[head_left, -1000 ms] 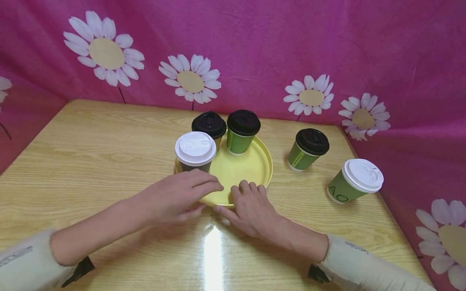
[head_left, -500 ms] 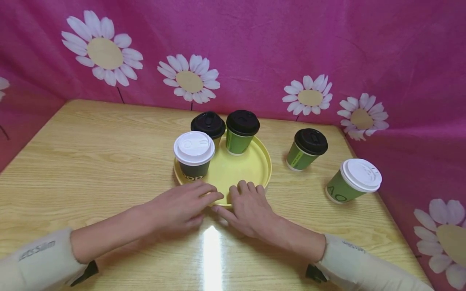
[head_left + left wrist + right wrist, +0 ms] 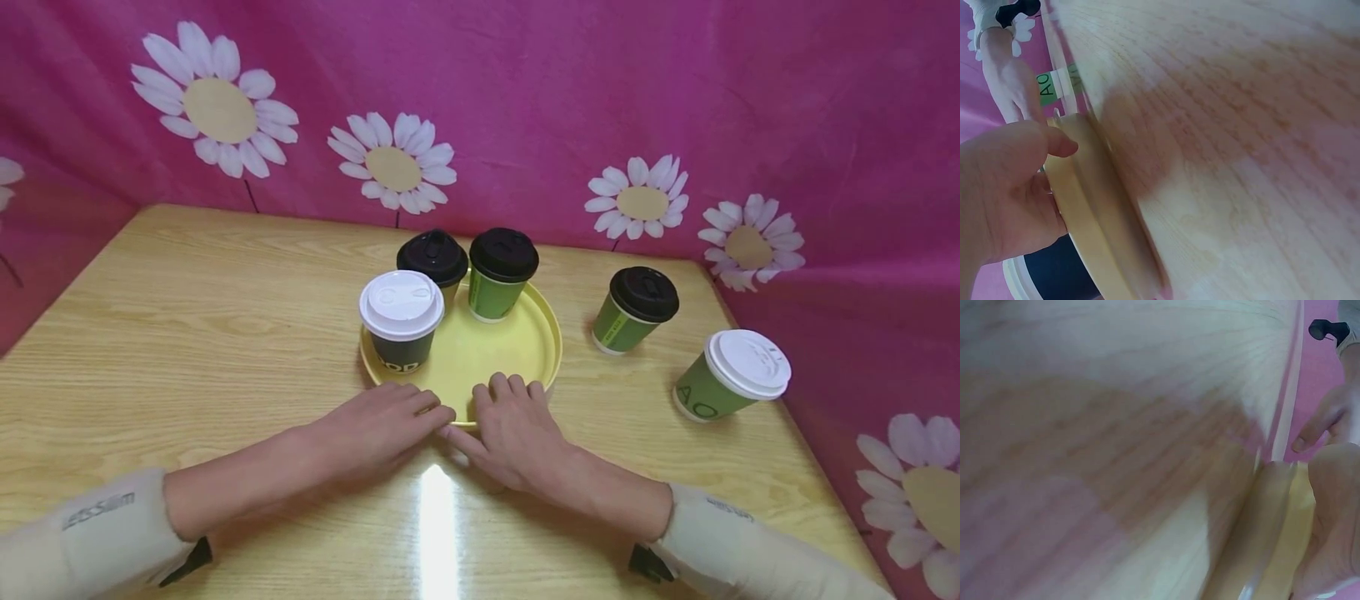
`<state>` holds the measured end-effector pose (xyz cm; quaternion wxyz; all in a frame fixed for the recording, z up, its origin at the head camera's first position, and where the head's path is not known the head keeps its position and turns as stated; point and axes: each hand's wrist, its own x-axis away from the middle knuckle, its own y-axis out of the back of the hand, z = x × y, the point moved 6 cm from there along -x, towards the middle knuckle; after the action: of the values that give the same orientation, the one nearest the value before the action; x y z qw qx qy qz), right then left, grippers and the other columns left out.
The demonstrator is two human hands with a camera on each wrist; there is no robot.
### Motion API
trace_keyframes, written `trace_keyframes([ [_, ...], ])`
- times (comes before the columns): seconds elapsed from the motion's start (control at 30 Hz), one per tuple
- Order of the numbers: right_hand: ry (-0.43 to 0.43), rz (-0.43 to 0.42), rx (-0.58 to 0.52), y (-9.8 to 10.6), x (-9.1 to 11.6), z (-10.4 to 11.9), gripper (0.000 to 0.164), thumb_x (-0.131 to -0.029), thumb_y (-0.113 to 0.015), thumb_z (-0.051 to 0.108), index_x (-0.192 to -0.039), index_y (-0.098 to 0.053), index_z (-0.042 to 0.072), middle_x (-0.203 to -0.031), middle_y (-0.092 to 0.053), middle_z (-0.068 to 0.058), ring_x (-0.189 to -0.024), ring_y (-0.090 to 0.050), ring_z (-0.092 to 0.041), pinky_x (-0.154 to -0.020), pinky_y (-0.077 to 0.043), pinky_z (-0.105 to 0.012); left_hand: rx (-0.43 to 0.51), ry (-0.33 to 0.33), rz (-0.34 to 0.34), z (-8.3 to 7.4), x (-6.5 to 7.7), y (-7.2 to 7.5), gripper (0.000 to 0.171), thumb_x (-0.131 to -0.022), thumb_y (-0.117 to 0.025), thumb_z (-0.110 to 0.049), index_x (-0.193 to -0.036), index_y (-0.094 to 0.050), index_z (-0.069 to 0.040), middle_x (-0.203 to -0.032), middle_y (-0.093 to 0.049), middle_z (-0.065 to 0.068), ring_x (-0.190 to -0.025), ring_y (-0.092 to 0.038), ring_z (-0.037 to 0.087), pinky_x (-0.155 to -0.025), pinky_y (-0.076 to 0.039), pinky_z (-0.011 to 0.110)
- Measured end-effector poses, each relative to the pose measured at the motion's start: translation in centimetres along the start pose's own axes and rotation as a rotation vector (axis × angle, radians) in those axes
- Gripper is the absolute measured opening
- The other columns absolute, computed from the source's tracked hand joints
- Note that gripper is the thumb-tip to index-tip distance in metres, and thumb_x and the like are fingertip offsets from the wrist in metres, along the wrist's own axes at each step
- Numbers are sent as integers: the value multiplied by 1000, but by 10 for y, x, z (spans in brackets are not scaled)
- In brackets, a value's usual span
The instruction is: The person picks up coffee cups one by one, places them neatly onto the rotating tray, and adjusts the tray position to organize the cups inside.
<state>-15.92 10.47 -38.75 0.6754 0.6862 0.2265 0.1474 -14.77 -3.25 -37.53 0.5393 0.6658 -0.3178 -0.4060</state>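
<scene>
A round yellow tray [image 3: 487, 354] with a raised rim lies on the wooden table. My left hand [image 3: 390, 423] grips its near rim, fingers over the inside; in the left wrist view the thumb lies at the outer wall. Just to its right, my right hand [image 3: 517, 433] holds the same rim, fingers bent inside and thumb along the outside. On the tray's left stands a dark paper cup with a white lid [image 3: 402, 307]. Behind it is a brown cup with a black lid [image 3: 432, 255], partly hidden. A green cup with a black lid [image 3: 498, 287] stands at the tray's back.
Right of the tray, a green cup with a black lid [image 3: 633, 310] stands on the table. Farther right is a green cup with a white lid [image 3: 727, 377], near the table's right edge. A pink daisy-print cloth [image 3: 517, 108] hangs behind.
My left hand has come down from beside the white-lidded cup onto the tray's near rim, and its fingers have closed there. The right hand and the cups have stayed put.
</scene>
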Motion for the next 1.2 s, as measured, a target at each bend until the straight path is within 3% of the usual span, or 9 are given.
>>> trace_keyframes([
  [0.33, 20, 8, 41, 4, 0, 0, 58, -97, -38, 68, -74, -46, 16, -76, -42, -2, -75, -44, -24, -67, -34, -39, -8, 12, -7, 2, 1, -3, 26, -89, -66, -4, -112, -56, -12, -103, -58, 1, -88, -58, 20, -75, -50, 33],
  [0.5, 7, 39, 23, 5, 1, -4, 58, -97, -34, 69, -78, -51, 17, -83, -48, -1, -86, -48, -25, -74, -36, -42, -20, 14, -18, 4, 1, -5, 25, -90, -63, -2, -113, -57, -11, -106, -59, 3, -91, -59, 20, -77, -50, 34],
  [0.63, -2, 42, -58, 7, 3, -9, 56, -100, -33, 65, -98, -62, 17, -109, -57, -6, -107, -48, -30, -86, -36, -47, -21, 22, -16, 5, 2, -6, 31, -89, -62, 1, -117, -58, -10, -107, -60, 3, -93, -59, 21, -80, -50, 35],
  [0.77, 11, -28, -174, 15, 5, -14, 51, -102, -39, 56, -121, -63, 16, -126, -55, -10, -117, -45, -34, -93, -35, -51, -34, 17, -31, 6, 2, -6, 32, -88, -62, 1, -118, -57, -10, -107, -60, 4, -92, -60, 21, -79, -50, 36],
  [0.93, -6, -117, -274, 29, 8, -25, 43, -99, -52, 50, -120, -64, 15, -120, -57, -5, -111, -49, -29, -88, -34, -47, -43, 6, -50, 5, 3, -6, 33, -86, -64, 2, -117, -59, -10, -106, -61, 4, -91, -60, 21, -77, -50, 36],
  [1.2, -62, -152, -411, 39, 13, -49, 42, -97, -62, 42, -126, -61, 12, -123, -59, -7, -111, -52, -27, -91, -34, -47, -45, 1, -58, 5, 3, -5, 34, -86, -63, 4, -116, -58, -10, -103, -59, 4, -89, -59, 22, -77, -51, 35],
])
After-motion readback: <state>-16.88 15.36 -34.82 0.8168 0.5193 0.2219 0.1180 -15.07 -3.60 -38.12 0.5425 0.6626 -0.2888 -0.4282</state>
